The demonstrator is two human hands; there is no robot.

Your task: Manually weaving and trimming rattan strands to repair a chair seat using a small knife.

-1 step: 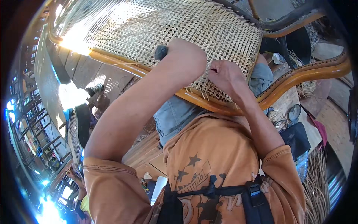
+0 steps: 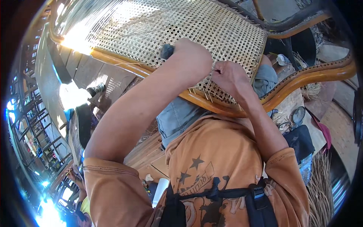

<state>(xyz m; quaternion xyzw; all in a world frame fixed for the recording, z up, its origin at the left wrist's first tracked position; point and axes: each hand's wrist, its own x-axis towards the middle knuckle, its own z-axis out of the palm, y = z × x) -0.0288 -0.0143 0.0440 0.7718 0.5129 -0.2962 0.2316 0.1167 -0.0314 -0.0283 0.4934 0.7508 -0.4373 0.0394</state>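
Note:
A woven cane panel (image 2: 177, 28) in a curved, glossy wooden frame (image 2: 130, 68) lies across my lap. Over the panel, my left hand (image 2: 192, 51) is bent inward and closed, most of its fingers hidden behind the wrist. From its left side sticks out a dark, rounded end of something (image 2: 166, 51), its kind unclear. Close by on the right, my right hand (image 2: 228, 74) is curled into a pinch or fist at the cane, near the panel's lower right corner. Whatever its fingers hold is hidden. Loose cane ends (image 2: 206, 96) poke out along the near edge.
A curved wooden arm with a row of holes (image 2: 314, 75) reaches out at right. Beyond it lie a round dark-rimmed object (image 2: 298, 113), a black pouch (image 2: 299, 142) and a bundle of cane strands (image 2: 321, 185). Another cane panel (image 2: 45, 68) stands at left, with a person (image 2: 85, 212) at lower left.
My left hand and the dark rounded end beside it have shifted slightly to the right. The right hand is almost where it was.

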